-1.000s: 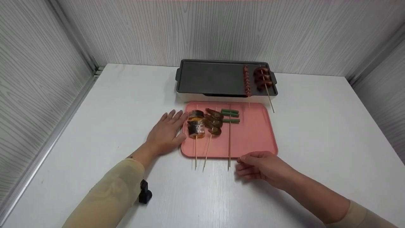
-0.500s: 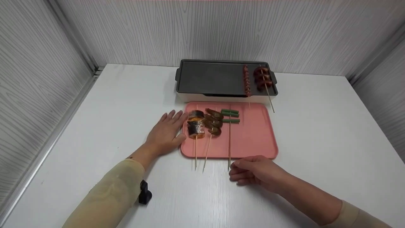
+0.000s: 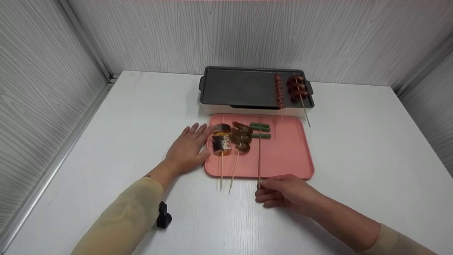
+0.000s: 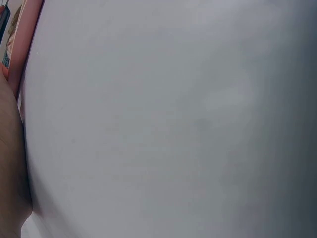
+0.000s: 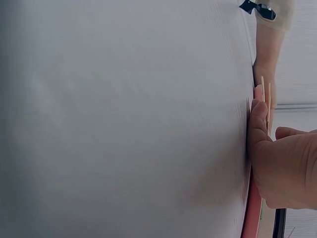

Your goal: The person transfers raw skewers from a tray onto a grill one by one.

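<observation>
In the head view, the left hand lies with straight fingers against the left edge of a pink tray. At the tray's front edge, the right hand pinches the stick end of a skewer with green stalk pieces between thumb and finger. To its left on the tray lie a skewer of dark-skinned fish chunks and one of brown curved pieces. Part of the left hand shows in the left wrist view. Bent fingers of the right hand partly hide the sticks in the right wrist view.
Behind the tray stands a dark griddle with a white base. A thin red skewer and a skewer of reddish-brown curled pieces lie at its right end. A black device sits by the left forearm. Pale panels wall the table.
The right hand has moved left from beside the tray's front edge and now pinches the green skewer's stick end. The left hand stays in place; the head view has shifted slightly.
</observation>
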A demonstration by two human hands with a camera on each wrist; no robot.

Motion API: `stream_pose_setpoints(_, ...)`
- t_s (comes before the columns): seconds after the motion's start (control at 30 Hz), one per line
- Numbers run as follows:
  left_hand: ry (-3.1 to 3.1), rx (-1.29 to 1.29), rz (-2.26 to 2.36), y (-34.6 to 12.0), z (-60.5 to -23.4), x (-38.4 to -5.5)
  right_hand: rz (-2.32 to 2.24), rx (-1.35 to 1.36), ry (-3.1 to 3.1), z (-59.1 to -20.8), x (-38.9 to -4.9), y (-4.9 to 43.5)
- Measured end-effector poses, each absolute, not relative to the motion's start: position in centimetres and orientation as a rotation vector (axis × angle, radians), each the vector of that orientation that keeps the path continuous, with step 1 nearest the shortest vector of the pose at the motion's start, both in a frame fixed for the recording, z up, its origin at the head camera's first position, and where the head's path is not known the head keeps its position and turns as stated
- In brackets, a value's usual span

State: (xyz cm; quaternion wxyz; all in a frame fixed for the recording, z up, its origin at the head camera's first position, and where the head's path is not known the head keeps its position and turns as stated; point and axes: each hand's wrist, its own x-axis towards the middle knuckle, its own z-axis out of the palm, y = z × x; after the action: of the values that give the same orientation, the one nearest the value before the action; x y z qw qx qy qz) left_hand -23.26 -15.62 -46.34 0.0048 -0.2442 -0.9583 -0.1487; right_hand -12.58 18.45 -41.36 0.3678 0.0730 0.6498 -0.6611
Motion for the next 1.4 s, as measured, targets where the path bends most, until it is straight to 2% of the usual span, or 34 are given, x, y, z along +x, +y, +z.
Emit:
stream_pose_setpoints(0.43,-3.009,-0.769,-0.445,-15.3,-46.1,-23.3,-1.737,0.154,1.653,-41.6,-12.5,18.3)
stream_pose_setpoints(1.4,-2.999,-0.763,-0.479,-15.6,-46.3,-23.3,-1.723,-0.001,1.806,-38.9,-10.3,19.2)
